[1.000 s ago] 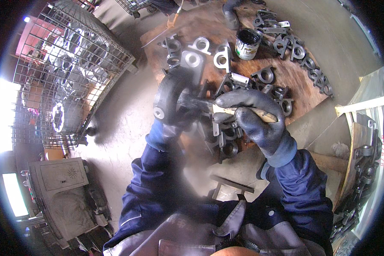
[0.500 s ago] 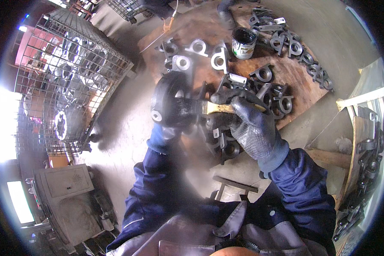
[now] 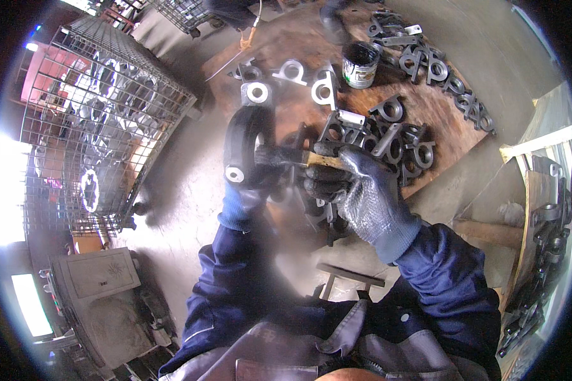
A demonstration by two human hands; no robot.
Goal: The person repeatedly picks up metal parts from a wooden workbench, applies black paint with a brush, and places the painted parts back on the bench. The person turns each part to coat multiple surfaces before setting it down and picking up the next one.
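Observation:
My left hand [image 3: 248, 195], gloved and mostly hidden behind the part, grips a metal bracket [image 3: 240, 143]. The bracket has a curved body coated black and bare, shiny ends with round holes. In my right hand [image 3: 374, 202], in a grey-black glove, is a paintbrush [image 3: 324, 161] with a wooden handle. Its dark head points left and meets the inner side of the bracket's curve. Beyond the hands, a can [image 3: 360, 79] with black smeared over its mouth stands on a brown board [image 3: 448, 143].
Several ring-shaped metal brackets [image 3: 388, 109] lie about the board. More line its far right edge [image 3: 454, 84]. A wire cage [image 3: 102, 120] full of metal parts stands left, above a grey cabinet [image 3: 105, 273]. Dark parts fill a wooden crate [image 3: 550, 235] at right.
The bracket has turned upright a little, showing more of its far end and inner curve. The brush has shifted slightly left, with my right hand following.

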